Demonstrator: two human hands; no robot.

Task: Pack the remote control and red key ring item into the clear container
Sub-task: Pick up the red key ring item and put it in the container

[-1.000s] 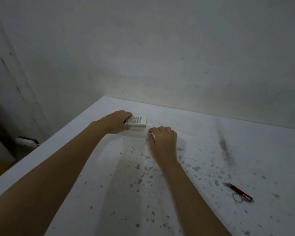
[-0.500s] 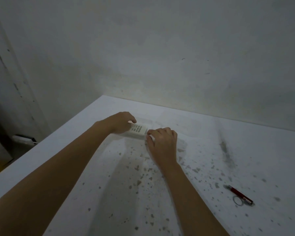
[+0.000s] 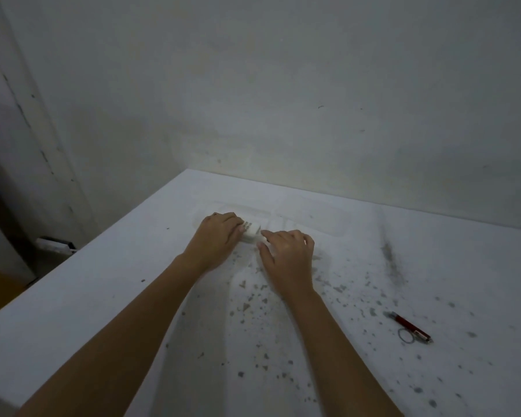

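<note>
A small white remote control [image 3: 251, 231] with rows of buttons lies low in the left half of the clear container [image 3: 322, 219], a faint open shell on the white table. My left hand [image 3: 218, 237] grips the remote's left end and covers most of it. My right hand [image 3: 288, 251] is palm down with bent fingers on the container's near rim, its thumb against the remote's right end. The red key ring item [image 3: 409, 325], a thin red stick with a metal ring, lies alone on the table at the right, far from both hands.
The white table [image 3: 133, 296] is speckled with dark spots and a grey smear at the right. A wall stands right behind it. The table's left edge drops to a dim floor with a small white object [image 3: 56, 244].
My left hand has brought the remote down from above the table into the container and slid toward my right hand. The right hand has stayed on the container's rim.
</note>
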